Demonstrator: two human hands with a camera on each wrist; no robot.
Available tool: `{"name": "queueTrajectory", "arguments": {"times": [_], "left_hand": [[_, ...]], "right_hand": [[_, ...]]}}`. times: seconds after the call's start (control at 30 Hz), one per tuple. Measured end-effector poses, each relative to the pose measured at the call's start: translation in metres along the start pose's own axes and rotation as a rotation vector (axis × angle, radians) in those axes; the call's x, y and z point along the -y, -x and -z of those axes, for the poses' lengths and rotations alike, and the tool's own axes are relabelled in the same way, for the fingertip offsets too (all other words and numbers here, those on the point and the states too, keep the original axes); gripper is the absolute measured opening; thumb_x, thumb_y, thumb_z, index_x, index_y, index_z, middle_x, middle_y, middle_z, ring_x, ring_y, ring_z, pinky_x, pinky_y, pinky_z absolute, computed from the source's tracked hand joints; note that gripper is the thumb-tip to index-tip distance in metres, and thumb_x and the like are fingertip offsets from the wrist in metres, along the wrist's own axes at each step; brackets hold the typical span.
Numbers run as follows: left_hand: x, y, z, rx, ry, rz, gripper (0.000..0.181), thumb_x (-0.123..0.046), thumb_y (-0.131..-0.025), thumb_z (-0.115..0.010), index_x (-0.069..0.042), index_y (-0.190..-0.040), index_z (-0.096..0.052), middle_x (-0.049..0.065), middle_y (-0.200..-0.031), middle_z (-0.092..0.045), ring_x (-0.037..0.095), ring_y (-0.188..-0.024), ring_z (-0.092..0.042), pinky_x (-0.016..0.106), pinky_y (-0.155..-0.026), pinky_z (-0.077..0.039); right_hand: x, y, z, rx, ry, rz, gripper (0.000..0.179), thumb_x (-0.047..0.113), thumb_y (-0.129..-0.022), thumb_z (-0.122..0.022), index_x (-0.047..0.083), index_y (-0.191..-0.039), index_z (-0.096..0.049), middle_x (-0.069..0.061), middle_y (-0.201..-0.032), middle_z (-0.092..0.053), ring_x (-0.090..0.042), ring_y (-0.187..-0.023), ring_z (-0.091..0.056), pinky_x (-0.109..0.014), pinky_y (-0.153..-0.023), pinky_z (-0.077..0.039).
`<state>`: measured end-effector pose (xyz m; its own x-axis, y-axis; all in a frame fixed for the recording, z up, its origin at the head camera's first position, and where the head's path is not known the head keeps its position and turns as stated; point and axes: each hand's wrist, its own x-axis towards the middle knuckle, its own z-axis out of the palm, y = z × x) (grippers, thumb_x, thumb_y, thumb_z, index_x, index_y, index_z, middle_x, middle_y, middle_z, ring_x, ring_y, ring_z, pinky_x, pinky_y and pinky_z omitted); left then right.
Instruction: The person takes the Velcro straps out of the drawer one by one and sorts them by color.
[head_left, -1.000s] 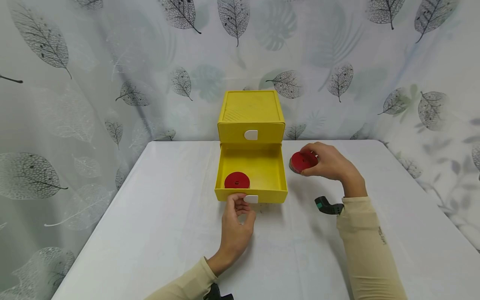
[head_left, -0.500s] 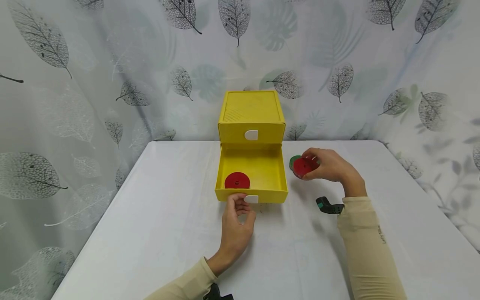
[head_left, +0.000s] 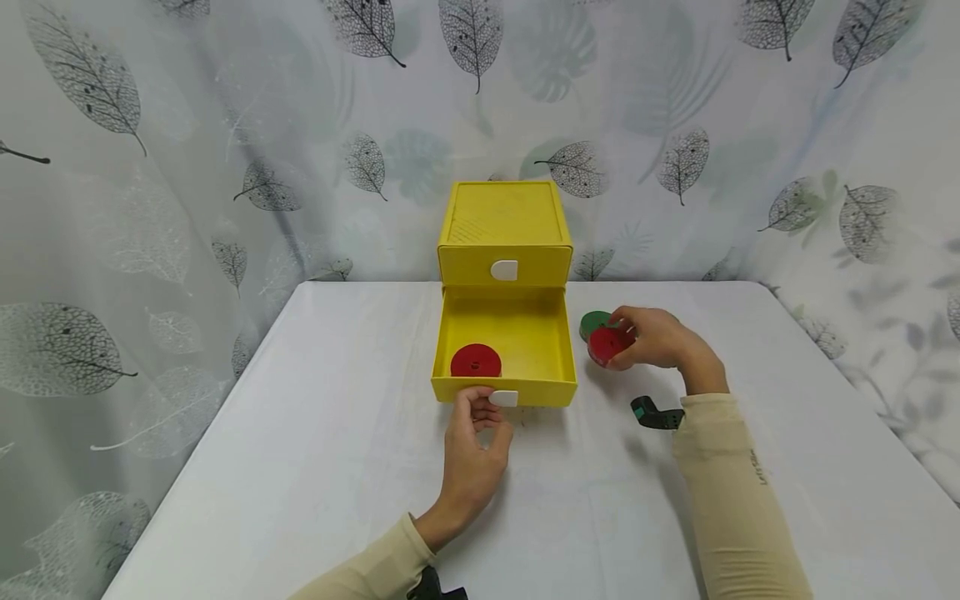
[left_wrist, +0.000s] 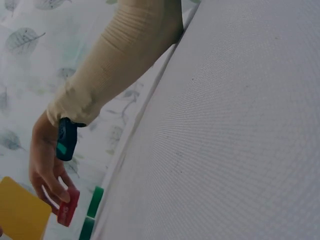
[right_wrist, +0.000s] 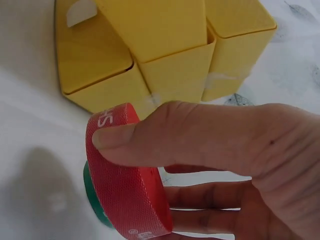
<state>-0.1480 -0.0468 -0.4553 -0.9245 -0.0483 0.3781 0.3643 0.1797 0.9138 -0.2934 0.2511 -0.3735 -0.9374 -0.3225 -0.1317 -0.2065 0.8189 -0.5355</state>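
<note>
A yellow box (head_left: 504, 215) has its lower drawer (head_left: 528, 333) pulled out, with a white tab (head_left: 503, 398) on its front. My left hand (head_left: 476, 458) holds the drawer front beside that tab, its fingers curled. One red tape roll (head_left: 476, 361) lies inside the drawer at the front left. My right hand (head_left: 660, 342) pinches a second red tape roll (right_wrist: 122, 175), tilted, thumb across its printed outer side. Just behind it a green tape roll (head_left: 595, 323) lies on the table. Another green roll (left_wrist: 95, 201) shows alongside in the left wrist view.
The upper drawer (head_left: 480, 265) of the box is closed. Behind the white table (head_left: 337, 417) hangs a leaf-patterned curtain (head_left: 300, 108). A dark wrist mount (head_left: 656, 413) sticks out from the right sleeve.
My right hand has moved slightly toward me with its red roll, uncovering the green roll beneath and behind it. My left hand and the drawer have stayed in place.
</note>
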Motion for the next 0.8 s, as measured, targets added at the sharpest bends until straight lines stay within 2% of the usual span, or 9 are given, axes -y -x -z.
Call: {"name": "queueTrajectory", "arguments": {"times": [0.33, 0.8], "left_hand": [[-0.001, 0.000, 0.000, 0.010, -0.002, 0.003, 0.040, 0.003, -0.091, -0.060, -0.006, -0.128, -0.050, 0.003, -0.110, -0.055, 0.022, -0.103, -0.058, 0.036, -0.093, -0.054], [-0.004, -0.001, 0.001, 0.014, -0.005, 0.003, 0.040, 0.004, -0.091, -0.061, -0.006, -0.128, -0.050, 0.003, -0.110, -0.055, 0.022, -0.101, -0.059, 0.037, -0.093, -0.054]], "right_hand": [[-0.010, -0.004, -0.007, 0.062, 0.030, -0.033, 0.068, 0.024, -0.082, -0.087, 0.001, -0.138, -0.055, -0.023, -0.128, -0.061, -0.037, -0.111, -0.058, -0.051, -0.090, -0.055], [-0.013, -0.009, -0.012, 0.063, 0.033, -0.013, 0.067, 0.022, -0.081, -0.088, 0.000, -0.136, -0.056, -0.024, -0.129, -0.062, -0.038, -0.114, -0.058, -0.052, -0.092, -0.055]]}}
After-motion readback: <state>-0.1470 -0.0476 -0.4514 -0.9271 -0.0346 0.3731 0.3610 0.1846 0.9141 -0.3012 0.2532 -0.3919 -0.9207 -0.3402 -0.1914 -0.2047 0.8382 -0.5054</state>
